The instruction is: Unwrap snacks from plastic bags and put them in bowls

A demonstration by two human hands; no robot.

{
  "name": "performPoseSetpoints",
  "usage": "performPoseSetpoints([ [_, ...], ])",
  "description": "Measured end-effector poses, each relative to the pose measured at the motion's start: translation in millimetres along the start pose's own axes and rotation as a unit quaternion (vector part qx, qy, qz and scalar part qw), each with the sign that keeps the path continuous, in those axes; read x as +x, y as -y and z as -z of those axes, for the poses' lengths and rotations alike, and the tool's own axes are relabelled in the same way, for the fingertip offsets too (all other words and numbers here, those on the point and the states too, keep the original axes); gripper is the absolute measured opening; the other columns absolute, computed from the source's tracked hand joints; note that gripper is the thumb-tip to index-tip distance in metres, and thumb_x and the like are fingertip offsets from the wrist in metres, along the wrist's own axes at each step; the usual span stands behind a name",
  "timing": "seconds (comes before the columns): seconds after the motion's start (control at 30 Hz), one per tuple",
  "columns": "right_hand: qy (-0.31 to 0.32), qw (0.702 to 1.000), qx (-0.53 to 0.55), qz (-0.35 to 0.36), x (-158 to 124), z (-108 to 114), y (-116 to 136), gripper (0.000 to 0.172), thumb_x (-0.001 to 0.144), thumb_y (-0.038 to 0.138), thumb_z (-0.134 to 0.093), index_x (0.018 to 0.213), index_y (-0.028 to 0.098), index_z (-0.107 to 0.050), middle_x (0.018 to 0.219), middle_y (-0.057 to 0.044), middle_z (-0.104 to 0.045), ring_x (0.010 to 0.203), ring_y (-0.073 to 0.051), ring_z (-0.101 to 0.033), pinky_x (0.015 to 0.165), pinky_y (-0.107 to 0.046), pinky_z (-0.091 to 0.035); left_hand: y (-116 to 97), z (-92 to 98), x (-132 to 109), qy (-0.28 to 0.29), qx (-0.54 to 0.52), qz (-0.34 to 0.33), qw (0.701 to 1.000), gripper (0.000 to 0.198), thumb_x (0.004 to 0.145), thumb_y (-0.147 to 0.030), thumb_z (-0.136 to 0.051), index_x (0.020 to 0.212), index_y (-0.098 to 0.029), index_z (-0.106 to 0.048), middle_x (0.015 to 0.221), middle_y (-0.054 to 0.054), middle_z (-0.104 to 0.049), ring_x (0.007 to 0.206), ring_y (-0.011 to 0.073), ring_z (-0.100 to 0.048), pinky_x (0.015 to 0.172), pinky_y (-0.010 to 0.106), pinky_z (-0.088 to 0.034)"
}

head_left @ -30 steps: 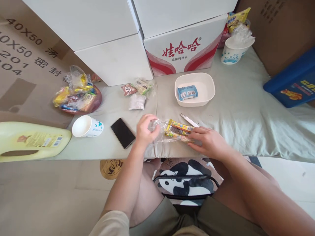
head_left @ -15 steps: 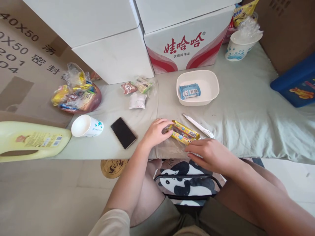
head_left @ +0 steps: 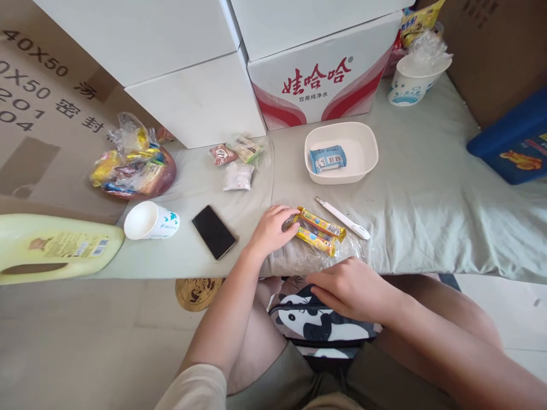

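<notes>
Two long yellow snack packets lie side by side near the cloth's front edge, on crinkled clear plastic film. My left hand has its thumb and fingers closed around their left ends. In front of the packets, at the cloth's edge, my right hand hangs with curled fingers. Its fingertips point left and down, and what they hold, if anything, is hidden. Just behind the packets rests a white utility knife, slanting down to the right.
A white tray holding a blue packet stands farther back. Small wrapped snacks, a black phone, a paper cup and a snack-filled bowl are leftward. White boxes line the back; a yellow jug lies far left.
My right hand has drawn back from the packets, down and slightly left, past the cloth's front edge. More of the packets' right ends and the film shows. My left hand stays in place.
</notes>
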State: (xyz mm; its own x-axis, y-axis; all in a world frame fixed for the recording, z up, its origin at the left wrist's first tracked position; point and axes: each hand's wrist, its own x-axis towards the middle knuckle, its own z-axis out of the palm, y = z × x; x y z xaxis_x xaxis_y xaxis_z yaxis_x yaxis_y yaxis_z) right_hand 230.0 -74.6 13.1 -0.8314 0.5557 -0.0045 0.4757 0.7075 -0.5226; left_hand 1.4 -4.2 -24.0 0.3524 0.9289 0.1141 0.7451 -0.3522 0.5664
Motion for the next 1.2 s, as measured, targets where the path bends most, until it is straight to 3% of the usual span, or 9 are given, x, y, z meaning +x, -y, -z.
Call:
performPoseSetpoints([
  [0.2,-0.125,0.992,-0.002,0.022,9.0,-3.0,-8.7,0.022,0.098,0.019,-0.044,0.095,0.019,-0.066,0.090,-0.006,-0.074,0.084,-0.017,-0.068,0.079,-0.030,-0.045,-1.8,1.4,1.0,-0.012,-0.008,0.003,1.000,0.028,0.090,-0.022,-0.055,0.115,-0.020,-0.066,0.111,0.008,-0.070,0.107,0.0213,-0.064,0.098,0.037,-0.051],
  [0.37,-0.230,0.960,-0.148,-0.054,8.2,-2.7,-18.8,0.018,0.096,0.021,-0.051,0.094,0.020,-0.069,0.113,-0.008,-0.074,0.124,-0.030,-0.059,0.110,-0.052,-0.032,-1.7,0.7,0.5,-0.027,-0.032,0.016,0.999,0.025,0.090,-0.022,-0.054,0.112,-0.019,-0.065,0.108,0.007,-0.072,0.101,0.0193,-0.066,0.094,0.033,-0.051],
  [0.57,-0.246,0.927,-0.220,-0.175,9.9,-7.9,-18.9,0.023,0.094,0.030,-0.055,0.097,0.013,-0.070,0.124,-0.019,-0.069,0.132,-0.043,-0.050,0.106,-0.059,-0.034,-2.3,0.0,-1.5,-0.025,-0.054,0.060,0.996,0.024,0.089,-0.026,-0.056,0.110,-0.019,-0.066,0.103,0.006,-0.074,0.088,0.0172,-0.069,0.082,0.029,-0.052],
  [0.67,-0.280,0.936,-0.186,-0.105,12.1,-9.7,-10.8,0.019,0.093,0.027,-0.056,0.099,0.014,-0.069,0.125,-0.016,-0.068,0.129,-0.038,-0.052,0.104,-0.053,-0.039,-3.5,0.9,-1.3,-0.020,-0.056,0.081,0.995,0.033,0.086,-0.027,-0.060,0.118,-0.019,-0.063,0.105,0.006,-0.074,0.090,0.0183,-0.069,0.085,0.030,-0.052],
  [0.77,-0.260,0.957,-0.130,0.003,14.6,-12.9,-5.0,0.018,0.094,0.020,-0.052,0.100,0.015,-0.069,0.109,-0.011,-0.073,0.106,-0.025,-0.063,0.091,-0.039,-0.048,-3.6,1.3,-0.4,-0.034,-0.046,0.093,0.994,0.038,0.084,-0.026,-0.062,0.121,-0.018,-0.061,0.111,0.008,-0.072,0.098,0.0199,-0.068,0.090,0.032,-0.051],
  [0.87,-0.218,0.968,-0.126,0.006,17.9,-18.5,-6.7,0.017,0.093,0.017,-0.053,0.098,0.015,-0.069,0.102,-0.010,-0.073,0.093,-0.023,-0.065,0.082,-0.037,-0.050,-2.7,0.8,0.5,-0.039,-0.045,0.101,0.993,0.025,0.086,-0.024,-0.058,0.110,-0.019,-0.064,0.106,0.007,-0.073,0.090,0.0179,-0.068,0.085,0.030,-0.052],
  [0.97,-0.214,0.965,-0.148,-0.028,20.3,-20.1,-14.7,0.016,0.091,0.017,-0.056,0.100,0.016,-0.068,0.110,-0.009,-0.071,0.101,-0.025,-0.064,0.090,-0.040,-0.049,-2.5,0.4,0.7,-0.039,-0.056,0.095,0.993,0.013,0.090,-0.026,-0.053,0.094,-0.020,-0.063,0.092,0.004,-0.071,0.080,0.0154,-0.065,0.077,0.028,-0.050],
  [1.13,-0.222,0.951,-0.185,-0.114,19.7,-14.7,-25.2,0.029,0.089,0.018,-0.057,0.117,0.017,-0.063,0.128,-0.013,-0.065,0.117,-0.029,-0.059,0.104,-0.044,-0.041,-3.9,0.4,0.1,-0.049,-0.123,0.100,0.986,0.015,0.092,-0.034,-0.052,0.088,-0.021,-0.057,0.095,0.003,-0.070,0.083,0.0146,-0.063,0.074,0.026,-0.047],
  [1.2,-0.219,0.948,-0.191,-0.133,19.4,-14.8,-26.6,0.035,0.088,0.018,-0.057,0.123,0.015,-0.060,0.131,-0.014,-0.063,0.119,-0.028,-0.058,0.106,-0.044,-0.038,-5.0,-0.2,0.0,-0.045,-0.153,0.117,0.980,0.018,0.093,-0.037,-0.051,0.085,-0.021,-0.054,0.083,0.000,-0.067,0.074,0.0132,-0.060,0.069,0.025,-0.045],
])
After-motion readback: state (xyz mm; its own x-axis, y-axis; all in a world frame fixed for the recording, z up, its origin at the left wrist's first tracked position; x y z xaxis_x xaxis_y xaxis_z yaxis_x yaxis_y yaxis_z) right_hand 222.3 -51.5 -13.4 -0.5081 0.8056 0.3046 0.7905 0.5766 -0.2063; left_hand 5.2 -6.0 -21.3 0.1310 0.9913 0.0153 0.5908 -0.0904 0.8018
